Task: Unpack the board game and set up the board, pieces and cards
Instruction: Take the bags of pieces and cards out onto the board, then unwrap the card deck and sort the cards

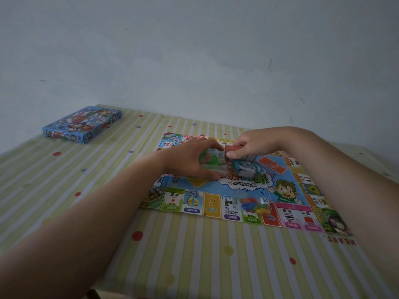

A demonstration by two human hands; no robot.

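My left hand [190, 162] is curled round a clear-wrapped stack of green and red printed notes [212, 161], with the thumb on its near edge and the fingers over its far edge. It holds the stack low over the middle of the board. Just to the right, my right hand [248, 145] pinches a red-edged stack of cards [230, 150] between thumb and fingers, and its end touches the notes. Directly under that hand a teal and white stack of cards [248, 169] lies on the board. I cannot tell whether the red-edged stack rests on it. The colourful paper game board [192, 201] is spread flat on the right half of the table. On its near edge sits a small clear bag of coloured plastic pieces [251, 205] with a white die [263, 200] at its right side. The table wears a cloth with yellow-green and white stripes and coloured dots [194, 255]. At the far left corner, well apart from the board, lies the flat blue cartoon-printed cardboard box [83, 124].
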